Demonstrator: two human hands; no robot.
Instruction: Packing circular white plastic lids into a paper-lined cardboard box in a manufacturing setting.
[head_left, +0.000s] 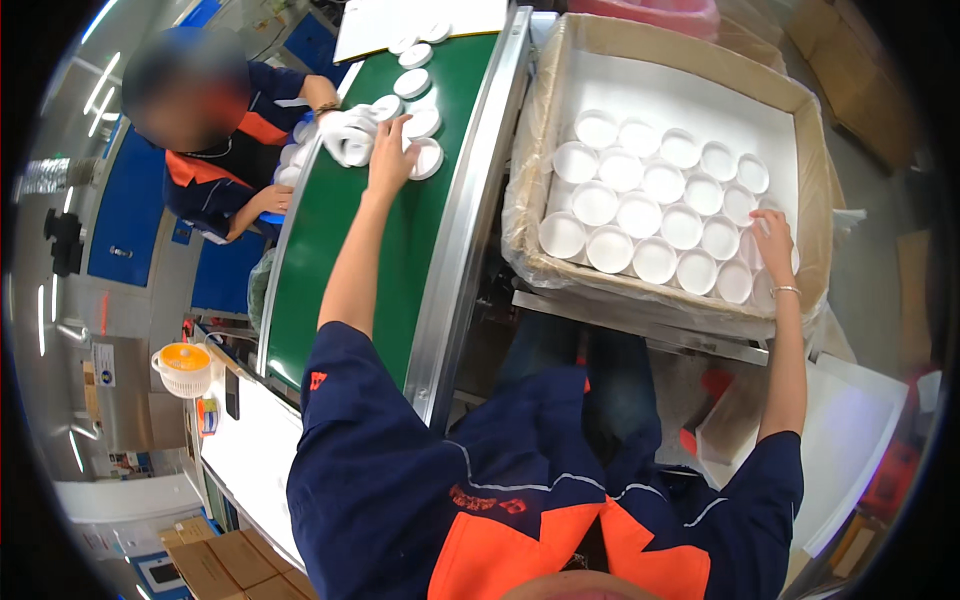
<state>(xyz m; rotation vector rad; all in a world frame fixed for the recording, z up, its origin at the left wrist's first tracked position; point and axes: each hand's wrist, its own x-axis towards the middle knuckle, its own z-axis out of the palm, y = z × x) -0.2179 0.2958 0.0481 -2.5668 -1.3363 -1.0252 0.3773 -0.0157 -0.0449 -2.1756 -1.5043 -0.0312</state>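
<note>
My left hand (390,155) reaches far out over the green conveyor belt (330,250), fingers spread, touching loose white round lids (425,158) next to a short stack of lids (345,137). My right hand (775,245) is inside the lined cardboard box (690,60) on the right. Its fingers lie on the white lids (640,215) at the right end of the rows, and I cannot see whether it grips one. The lids fill the box's near half in neat rows.
A co-worker in a navy and orange uniform (215,160) stands across the belt at the upper left, with both hands at the lids by the belt's edge. More lids (412,82) ride farther up the belt. An orange-and-white basket (184,368) and flat cartons (215,565) sit at the lower left.
</note>
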